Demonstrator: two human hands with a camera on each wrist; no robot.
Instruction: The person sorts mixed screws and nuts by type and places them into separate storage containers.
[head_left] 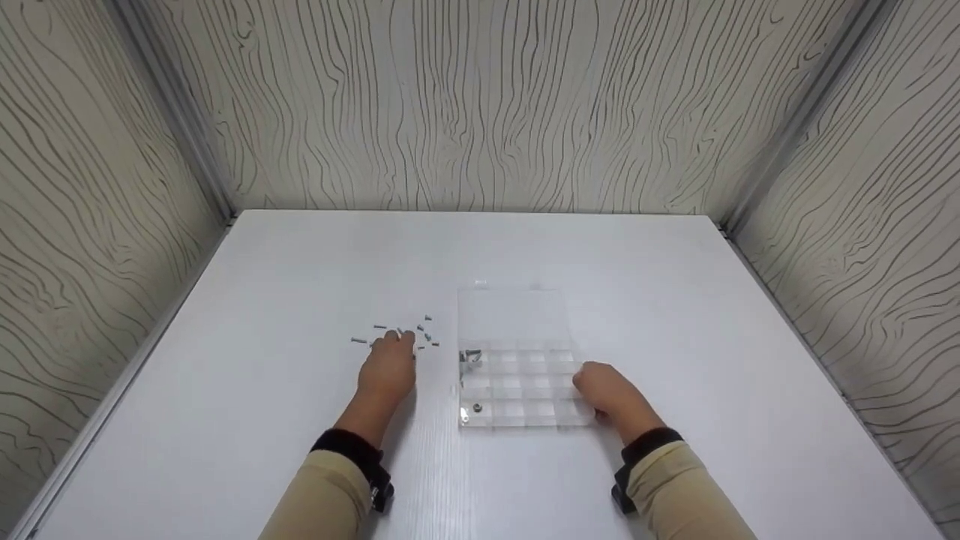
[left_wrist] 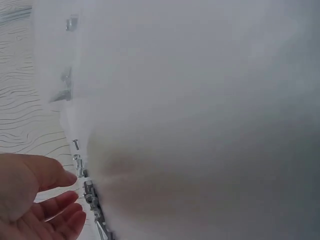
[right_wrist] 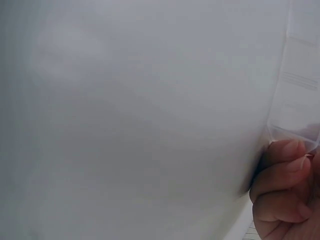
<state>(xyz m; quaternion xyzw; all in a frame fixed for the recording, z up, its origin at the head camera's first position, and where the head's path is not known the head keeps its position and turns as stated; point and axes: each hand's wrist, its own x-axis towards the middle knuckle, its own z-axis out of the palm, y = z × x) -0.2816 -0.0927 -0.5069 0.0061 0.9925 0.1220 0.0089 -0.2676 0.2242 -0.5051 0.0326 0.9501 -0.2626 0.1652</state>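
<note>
My left hand is low over a scatter of small metal screws on the white table. In the left wrist view its thumb and fingers are apart beside a row of screws, with nothing visibly pinched. My right hand grips the right edge of a clear plastic compartment box, its fingers curled at the box's corner. The box lies with its clear lid folded back. Several screws are in its upper-left compartments, and a nut sits in a lower-left one.
The white table extends around the box and the screws. Wood-grain-patterned panels stand at the back and both sides, with grey metal posts at the rear corners.
</note>
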